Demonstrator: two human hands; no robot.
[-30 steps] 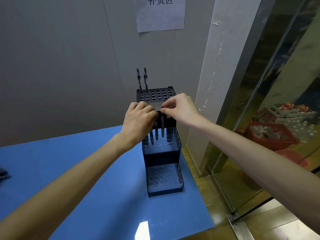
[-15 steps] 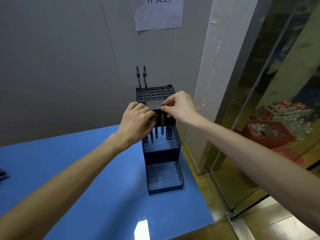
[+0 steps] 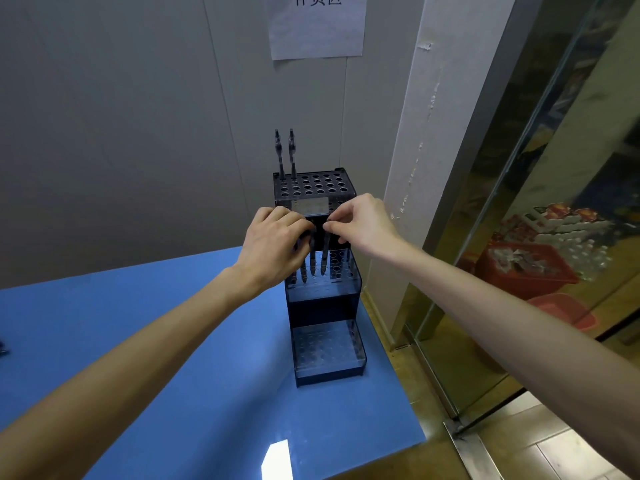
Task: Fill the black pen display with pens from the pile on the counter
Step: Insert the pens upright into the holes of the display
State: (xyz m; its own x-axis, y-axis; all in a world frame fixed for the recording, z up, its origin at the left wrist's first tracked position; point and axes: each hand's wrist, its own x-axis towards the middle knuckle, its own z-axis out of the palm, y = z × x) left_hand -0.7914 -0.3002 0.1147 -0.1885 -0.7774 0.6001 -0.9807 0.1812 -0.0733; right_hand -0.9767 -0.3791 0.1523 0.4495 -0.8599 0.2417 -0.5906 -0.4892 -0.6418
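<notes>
On the wall at twelve o'clock we see a paper sign [image 3: 317, 27], its characters cut off. Our left hand [image 3: 273, 251] clutches several pens [image 3: 313, 261]; our right hand [image 3: 363, 225] pinches one pen's top [image 3: 326, 226] over the black pen display [image 3: 325, 306] centre, tips partly hidden.

Blue counter [image 3: 145, 341] against a grey wall. Standing on it toward 2 o'clock, near the right edge: tiered black pen display [image 3: 323, 306]. At 9 o'clock, at the frame's edge: a small dark object [image 3: 2, 346], unclear.
</notes>
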